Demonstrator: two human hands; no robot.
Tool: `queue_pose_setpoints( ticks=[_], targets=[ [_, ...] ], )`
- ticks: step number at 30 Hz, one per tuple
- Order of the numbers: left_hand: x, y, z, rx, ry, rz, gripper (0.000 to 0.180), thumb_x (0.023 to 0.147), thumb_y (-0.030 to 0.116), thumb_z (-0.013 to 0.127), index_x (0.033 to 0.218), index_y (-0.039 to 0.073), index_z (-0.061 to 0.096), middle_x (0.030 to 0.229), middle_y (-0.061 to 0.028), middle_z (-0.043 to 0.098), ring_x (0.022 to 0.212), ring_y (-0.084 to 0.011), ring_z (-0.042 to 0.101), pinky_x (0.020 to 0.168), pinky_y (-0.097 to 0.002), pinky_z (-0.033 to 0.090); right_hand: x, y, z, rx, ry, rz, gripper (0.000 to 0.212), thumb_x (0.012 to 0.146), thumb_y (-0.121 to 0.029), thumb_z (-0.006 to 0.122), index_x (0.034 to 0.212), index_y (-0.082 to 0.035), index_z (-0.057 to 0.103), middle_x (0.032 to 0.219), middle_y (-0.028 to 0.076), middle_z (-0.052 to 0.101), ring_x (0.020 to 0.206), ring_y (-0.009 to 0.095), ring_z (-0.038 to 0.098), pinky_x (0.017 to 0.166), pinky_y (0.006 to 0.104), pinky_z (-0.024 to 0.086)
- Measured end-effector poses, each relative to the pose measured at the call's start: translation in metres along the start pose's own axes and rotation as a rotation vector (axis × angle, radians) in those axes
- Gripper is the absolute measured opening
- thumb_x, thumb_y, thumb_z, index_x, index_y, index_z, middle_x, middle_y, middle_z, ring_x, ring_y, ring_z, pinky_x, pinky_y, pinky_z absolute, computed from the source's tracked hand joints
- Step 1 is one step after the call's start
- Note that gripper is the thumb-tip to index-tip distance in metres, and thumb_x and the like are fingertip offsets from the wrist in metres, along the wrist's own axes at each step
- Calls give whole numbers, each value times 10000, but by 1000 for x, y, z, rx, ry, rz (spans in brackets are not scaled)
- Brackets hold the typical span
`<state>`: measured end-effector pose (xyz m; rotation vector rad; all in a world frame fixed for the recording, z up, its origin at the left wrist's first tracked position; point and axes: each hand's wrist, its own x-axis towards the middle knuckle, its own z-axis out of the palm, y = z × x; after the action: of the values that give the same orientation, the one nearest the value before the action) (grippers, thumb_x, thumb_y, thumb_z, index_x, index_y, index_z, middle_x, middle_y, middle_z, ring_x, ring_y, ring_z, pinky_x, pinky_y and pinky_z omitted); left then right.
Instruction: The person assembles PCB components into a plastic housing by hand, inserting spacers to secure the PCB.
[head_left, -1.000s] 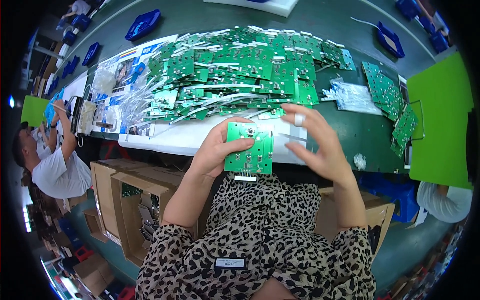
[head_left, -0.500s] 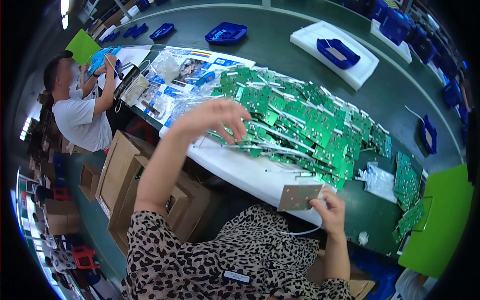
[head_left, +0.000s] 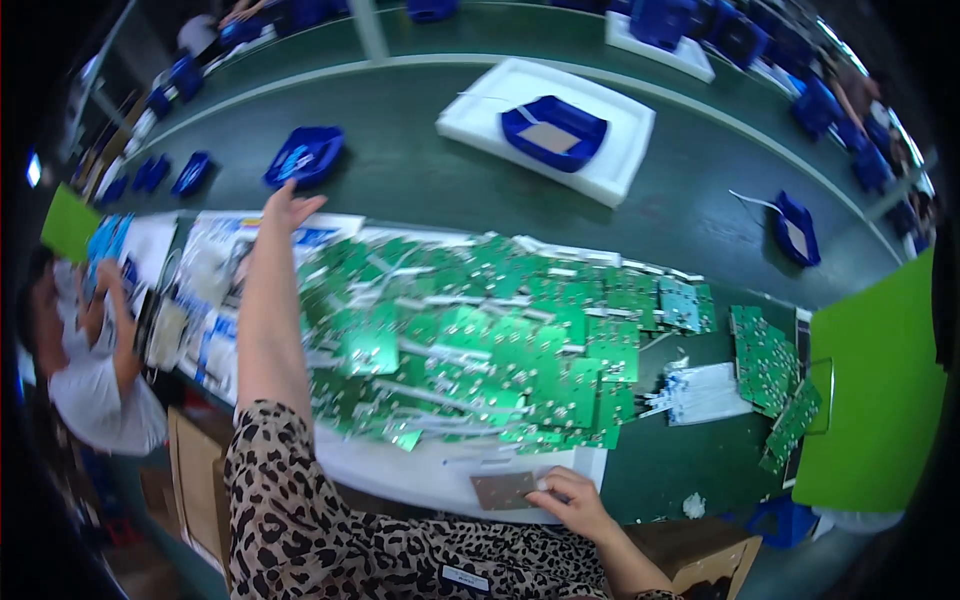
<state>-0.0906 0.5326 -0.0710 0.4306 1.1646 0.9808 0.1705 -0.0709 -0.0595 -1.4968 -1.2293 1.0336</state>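
- The right hand (head_left: 575, 500) has its thumb and fingers pinched together on the right edge of 1 brown board (head_left: 500, 491).
- That board is over the near edge of a white sheet (head_left: 385, 468) on the desk (head_left: 400, 110), just in front of the person's body.
- The left hand (head_left: 290, 208) is stretched far forward, its fingertips at the near rim of a blue shell (head_left: 322, 150); the thumb stands apart, but I cannot tell whether the fingers grip the rim.
- A broad heap of green circuit boards (head_left: 560, 330) with white strips lies between the 2 hands.
- Right of the heap are a bundle of whitish strips (head_left: 705, 390) and a smaller green stack (head_left: 765, 365), beside a lime-green panel (head_left: 870, 390).
- Beyond the heap, a white foam block (head_left: 625, 150) carries another blue shell (head_left: 575, 115).
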Motion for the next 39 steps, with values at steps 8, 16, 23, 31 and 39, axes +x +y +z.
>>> queue_pose_setpoints(
  ticks=[8,16,23,31,39],
  targets=[
    [104,29,-60,482,-150,271,773,741,372,677,1313,58,263,1101,-279,464,926,-409,537,765,-405,518,9,7,0,-39,120,-230,142,723,-82,675,763,5,570,752,82,558,674,232,548,561,309,447],
    [75,23,1,134,29,204,381,667,63,577,1019,-18,455,1025,-183,512,914,-375,534,799,-482,507,7,10,4,-24,176,-284,146,724,-85,676,762,4,565,759,80,555,683,224,545,547,307,447],
    [-82,24,37,137,-428,73,357,661,12,559,1007,-51,494,1050,-154,545,990,-283,524,905,-452,417,1,12,12,4,167,-248,153,719,-94,684,748,4,569,723,92,554,655,237,528,577,309,429],
    [-336,-106,69,431,-755,207,599,635,-38,586,1187,-45,352,1003,-166,573,939,-272,580,777,-382,499,-25,-31,-31,160,115,-204,126,694,-18,687,765,13,588,779,86,585,765,180,555,697,263,434],
    [-439,-217,38,327,-853,172,666,667,-17,641,1231,3,287,1151,-121,456,1035,-209,498,903,-380,426,-3,-66,-79,645,502,-133,94,800,-72,586,871,-16,612,1240,89,448,1140,172,420,951,290,297]
  ],
)
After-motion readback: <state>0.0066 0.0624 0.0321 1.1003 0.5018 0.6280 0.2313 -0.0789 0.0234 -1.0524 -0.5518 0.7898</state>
